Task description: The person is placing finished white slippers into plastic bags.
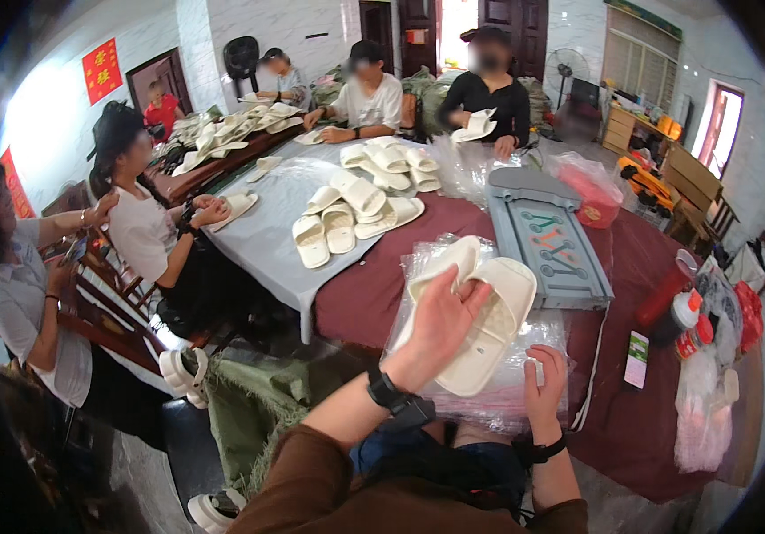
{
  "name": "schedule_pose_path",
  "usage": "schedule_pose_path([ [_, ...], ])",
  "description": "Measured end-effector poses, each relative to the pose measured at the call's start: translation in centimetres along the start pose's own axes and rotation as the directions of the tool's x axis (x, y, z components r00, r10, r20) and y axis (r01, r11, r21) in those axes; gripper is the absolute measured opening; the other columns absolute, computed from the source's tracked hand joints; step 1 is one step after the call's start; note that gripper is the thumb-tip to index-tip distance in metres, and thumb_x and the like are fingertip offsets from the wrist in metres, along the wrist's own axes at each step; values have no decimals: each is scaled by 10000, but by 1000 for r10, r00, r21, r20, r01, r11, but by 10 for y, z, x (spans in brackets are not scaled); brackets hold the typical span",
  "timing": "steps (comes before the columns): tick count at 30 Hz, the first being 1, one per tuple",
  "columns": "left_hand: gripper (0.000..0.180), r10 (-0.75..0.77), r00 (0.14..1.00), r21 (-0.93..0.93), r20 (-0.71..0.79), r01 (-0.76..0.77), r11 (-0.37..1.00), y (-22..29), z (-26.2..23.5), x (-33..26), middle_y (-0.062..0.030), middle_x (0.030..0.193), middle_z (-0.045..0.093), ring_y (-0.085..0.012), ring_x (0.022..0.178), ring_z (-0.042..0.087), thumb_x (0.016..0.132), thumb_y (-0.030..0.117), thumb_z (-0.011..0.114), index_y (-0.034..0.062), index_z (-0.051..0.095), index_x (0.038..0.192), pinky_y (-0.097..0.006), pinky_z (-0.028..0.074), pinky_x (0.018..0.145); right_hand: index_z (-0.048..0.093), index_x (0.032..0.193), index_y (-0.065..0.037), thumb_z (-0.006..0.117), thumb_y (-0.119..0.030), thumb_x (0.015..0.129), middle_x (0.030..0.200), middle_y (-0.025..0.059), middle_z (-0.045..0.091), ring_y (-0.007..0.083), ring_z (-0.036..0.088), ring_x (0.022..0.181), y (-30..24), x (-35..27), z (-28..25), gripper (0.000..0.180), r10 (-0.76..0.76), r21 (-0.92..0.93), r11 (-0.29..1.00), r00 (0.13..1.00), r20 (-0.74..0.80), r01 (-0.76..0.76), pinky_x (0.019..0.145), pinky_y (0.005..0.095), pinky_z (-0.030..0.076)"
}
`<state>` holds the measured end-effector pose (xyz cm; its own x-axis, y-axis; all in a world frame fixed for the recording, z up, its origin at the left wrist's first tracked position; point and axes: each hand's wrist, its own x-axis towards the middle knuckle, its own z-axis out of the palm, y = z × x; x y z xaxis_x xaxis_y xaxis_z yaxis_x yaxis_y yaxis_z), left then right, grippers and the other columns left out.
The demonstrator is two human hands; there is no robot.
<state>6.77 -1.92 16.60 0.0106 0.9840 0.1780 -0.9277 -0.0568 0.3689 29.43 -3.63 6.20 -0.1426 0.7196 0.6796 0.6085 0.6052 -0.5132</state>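
My left hand (443, 325) grips a pair of cream slide slippers (513, 289), the thumb and fingers closed around their straps. The slippers are held tilted over the near edge of the table, one partly behind the other. To the right of the slippers, my right hand (545, 378) is raised with loosely curled fingers apart and nothing in them. Beneath both hands lie clear plastic bags (538, 334), partly hidden by the slippers. A pile of more cream slippers (358, 194) rests farther off on the table.
A grey plastic board (550, 240) lies beyond my hands. On the right are a phone (636, 360), bottles (678, 316) and a bagged pink bundle (594, 200). A green woven sack (253, 409) stands at lower left. Several people work around the table, some handling slippers.
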Motion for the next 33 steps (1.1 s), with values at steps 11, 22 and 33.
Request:
schedule_pose_path([
  [11, 574, -166, 976, 767, -144, 216, 604, -64, -88, -31, -118, 1184, 639, -244, 1100, 594, 923, 239, 681, 9, 442, 1391, -408, 465, 995, 671, 1041, -36, 732, -205, 835, 1023, 118, 658, 316, 638, 947, -2, 11, -13, 274, 124, -20, 992, 937, 327, -124, 822, 393, 518],
  [22, 544, 193, 946, 781, 262, -91, -618, -29, -144, -83, -347, 1393, 436, -511, 1247, 463, 871, 402, 702, 59, 589, 1279, -510, 408, 1047, 543, 1234, 24, 695, -458, 843, 1029, 235, 641, 393, 650, 928, -3, 35, 77, 639, 86, -285, 957, 878, 471, 59, 785, 446, 532],
  [33, 665, 97, 933, 756, 348, -217, -617, -13, -152, -91, -348, 1437, 403, -484, 1269, 470, 859, 490, 681, 75, 547, 1362, -490, 418, 1052, 676, 869, 29, 621, -492, 876, 859, 208, 687, 375, 678, 788, -1, 53, 126, 524, 124, -412, 906, 863, 489, 103, 705, 475, 530],
])
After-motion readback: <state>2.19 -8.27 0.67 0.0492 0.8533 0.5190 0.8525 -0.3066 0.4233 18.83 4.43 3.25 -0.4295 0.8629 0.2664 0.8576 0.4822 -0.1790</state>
